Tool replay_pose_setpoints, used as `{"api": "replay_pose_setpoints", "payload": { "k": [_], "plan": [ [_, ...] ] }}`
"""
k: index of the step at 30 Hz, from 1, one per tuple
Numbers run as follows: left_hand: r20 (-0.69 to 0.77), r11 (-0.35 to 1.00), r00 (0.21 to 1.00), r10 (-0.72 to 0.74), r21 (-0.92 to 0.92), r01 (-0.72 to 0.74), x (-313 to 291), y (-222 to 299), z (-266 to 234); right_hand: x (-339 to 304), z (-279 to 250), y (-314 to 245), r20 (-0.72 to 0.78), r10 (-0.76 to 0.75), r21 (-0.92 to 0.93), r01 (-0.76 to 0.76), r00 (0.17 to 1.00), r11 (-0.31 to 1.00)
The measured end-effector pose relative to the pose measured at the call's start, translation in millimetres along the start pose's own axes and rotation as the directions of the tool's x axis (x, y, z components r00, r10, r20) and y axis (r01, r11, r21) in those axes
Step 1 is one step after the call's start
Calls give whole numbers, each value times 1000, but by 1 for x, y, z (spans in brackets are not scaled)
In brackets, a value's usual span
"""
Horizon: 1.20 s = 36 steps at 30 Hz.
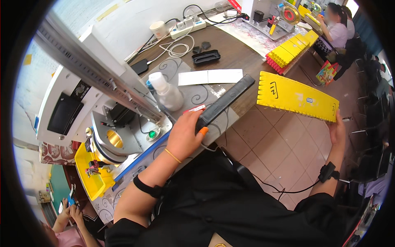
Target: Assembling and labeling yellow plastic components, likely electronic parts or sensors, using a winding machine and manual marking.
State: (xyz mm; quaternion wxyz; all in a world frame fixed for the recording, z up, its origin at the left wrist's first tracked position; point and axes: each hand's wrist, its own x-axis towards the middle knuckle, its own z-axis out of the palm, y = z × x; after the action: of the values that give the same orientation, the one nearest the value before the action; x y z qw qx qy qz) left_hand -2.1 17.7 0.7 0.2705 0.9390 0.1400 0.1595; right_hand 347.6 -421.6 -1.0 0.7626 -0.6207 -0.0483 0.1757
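My left hand, an orange cover on one fingertip, is closed around the near end of a long black bar, which lies slantwise at the table's front edge. Beside those fingers a small red and white piece shows in part. Out to the right, my right hand grips the lower right end of a long yellow board with notched edges and black handwritten marks. The board is held above the floor, off the table. My right fingers are partly hidden behind it.
A machine with a metal column stands at left, beside a white squeeze bottle. White strips, a black tray, a paper cup and a power strip lie farther back. Stacked yellow boards sit at far right. Other people work nearby.
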Motion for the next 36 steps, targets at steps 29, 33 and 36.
{"api": "replay_pose_setpoints", "payload": {
  "k": [29,33,36],
  "plan": [
    [150,935,957,-249,-221,278,34,9,-1,83,197,90,259,-122,-749,279,958,601],
    [171,933,958,-229,-241,266,39,22,8,83,216,89,201,-145,-838,247,969,487],
    [212,927,944,-253,-228,299,39,25,20,83,217,88,179,-183,-879,241,967,412]
  ]
}}
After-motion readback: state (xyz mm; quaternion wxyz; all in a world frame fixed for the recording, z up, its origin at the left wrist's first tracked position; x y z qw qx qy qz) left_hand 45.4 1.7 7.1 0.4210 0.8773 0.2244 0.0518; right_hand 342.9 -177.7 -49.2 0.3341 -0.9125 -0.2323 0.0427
